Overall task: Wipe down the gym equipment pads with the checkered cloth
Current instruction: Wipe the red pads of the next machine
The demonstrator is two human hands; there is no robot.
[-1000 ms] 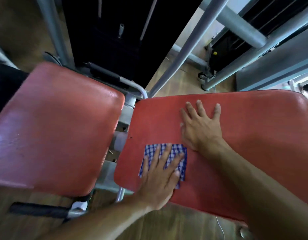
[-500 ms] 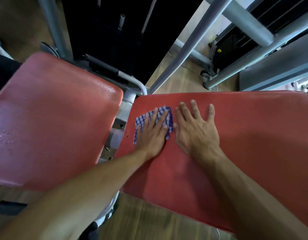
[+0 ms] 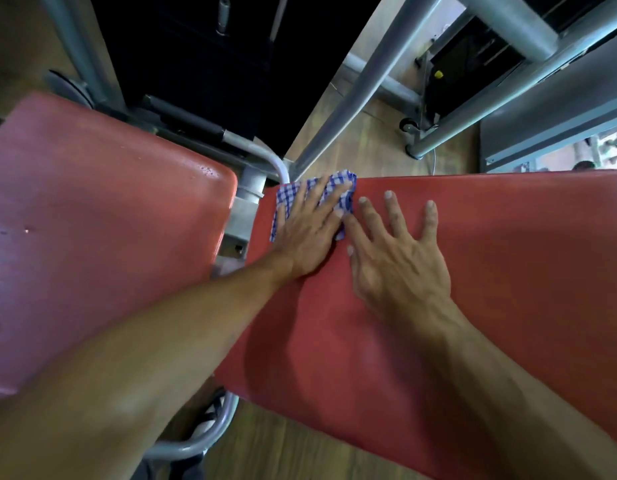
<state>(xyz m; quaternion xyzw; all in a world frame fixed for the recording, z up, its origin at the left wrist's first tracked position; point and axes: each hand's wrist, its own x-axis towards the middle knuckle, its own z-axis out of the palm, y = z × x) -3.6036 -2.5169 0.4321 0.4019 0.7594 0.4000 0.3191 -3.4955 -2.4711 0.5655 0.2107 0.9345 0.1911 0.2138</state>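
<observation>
The left hand (image 3: pixel 309 230) lies flat, fingers straight and spread, pressing the checkered cloth (image 3: pixel 345 190) onto the far left corner of the right red pad (image 3: pixel 490 323). Most of the cloth is covered by that hand; only its blue-and-white edges show around the fingers, and I cannot tell how it is folded. The right hand (image 3: pixel 397 261) rests just beside it, palm down on the bare pad, fingers splayed and holding nothing. The pad's right end runs out of view, and both forearms are cut off at the bottom edge. The left red pad (image 3: pixel 92 237) sits apart across a gap where a grey metal bracket (image 3: pixel 244 209) shows. Grey frame tubes (image 3: pixel 362 81) cross the wooden floor (image 3: pixel 362 147) behind.

Compared with 0.5 s ago, the cloth and left hand have slid further up toward the pad's far edge, while the right hand has stayed put.
</observation>
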